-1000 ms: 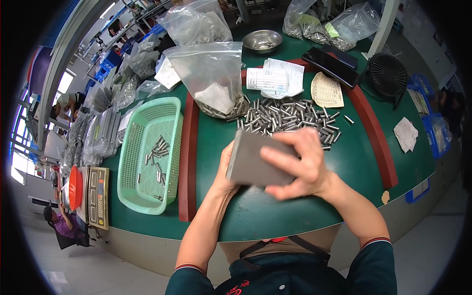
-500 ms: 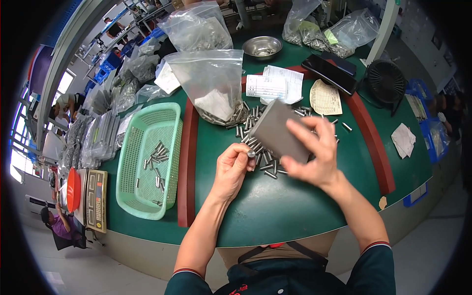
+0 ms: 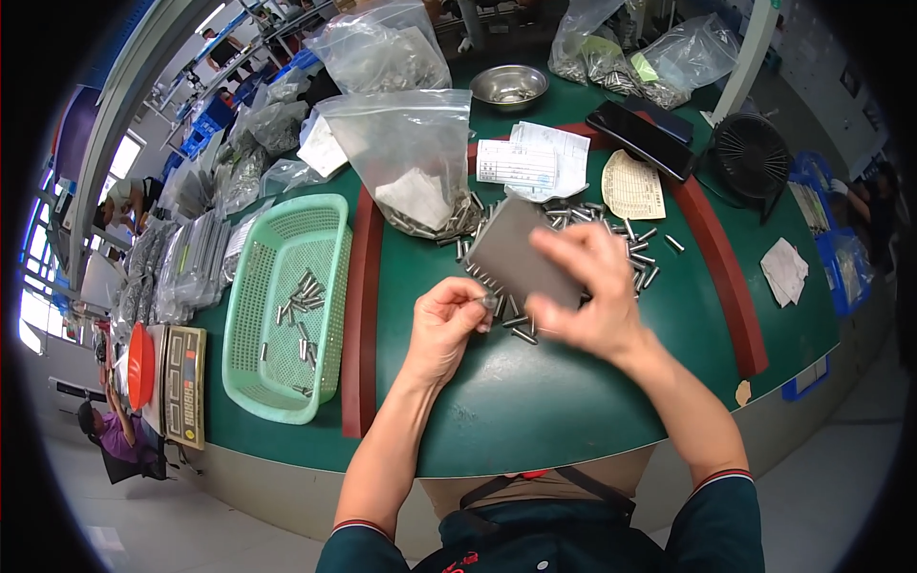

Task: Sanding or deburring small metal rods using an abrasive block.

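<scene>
Between the thumb and fingers of my left hand (image 3: 443,329), a short metal pin (image 3: 490,301) is pinched, its end poking out on the right side. My right hand (image 3: 609,301), slightly blurred, grips a flat grey rectangular sanding sponge (image 3: 516,248) by its right side, fingers on top and thumb at the near edge. The sponge is tilted just above and beyond the pin; whether they touch I cannot tell. Under and around the sponge lies a loose pile of metal pins (image 3: 523,335), partly hidden by it.
To the left stands a green plastic basket (image 3: 237,315) with several pins (image 3: 304,293) inside. Red-brown strips (image 3: 361,334) border the work area. Beyond are a bag of pins (image 3: 411,143), a metal bowl (image 3: 509,84), papers (image 3: 516,164), a black phone (image 3: 642,140) and a small fan (image 3: 750,158).
The sanding sponge and my right hand have shifted a little left, uncovering more pins on the right. My left hand stays nearly in place with the pin, whose end now faces less toward me.
</scene>
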{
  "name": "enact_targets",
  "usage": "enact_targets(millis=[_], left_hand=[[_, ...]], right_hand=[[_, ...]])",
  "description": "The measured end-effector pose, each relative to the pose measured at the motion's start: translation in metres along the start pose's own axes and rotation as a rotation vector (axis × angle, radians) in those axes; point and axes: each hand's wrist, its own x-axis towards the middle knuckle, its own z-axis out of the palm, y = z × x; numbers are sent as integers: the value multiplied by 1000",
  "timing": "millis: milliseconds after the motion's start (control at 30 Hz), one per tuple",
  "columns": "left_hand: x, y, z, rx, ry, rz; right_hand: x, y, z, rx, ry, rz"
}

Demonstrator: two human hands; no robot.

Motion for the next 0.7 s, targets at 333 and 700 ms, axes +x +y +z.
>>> enact_targets(millis=[333, 700], left_hand=[[-2, -7, -7, 113, 64, 51], [-3, -5, -1, 202, 183, 55]], right_hand=[[6, 3, -4, -78, 147, 97], [-6, 33, -5, -137, 135, 24]])
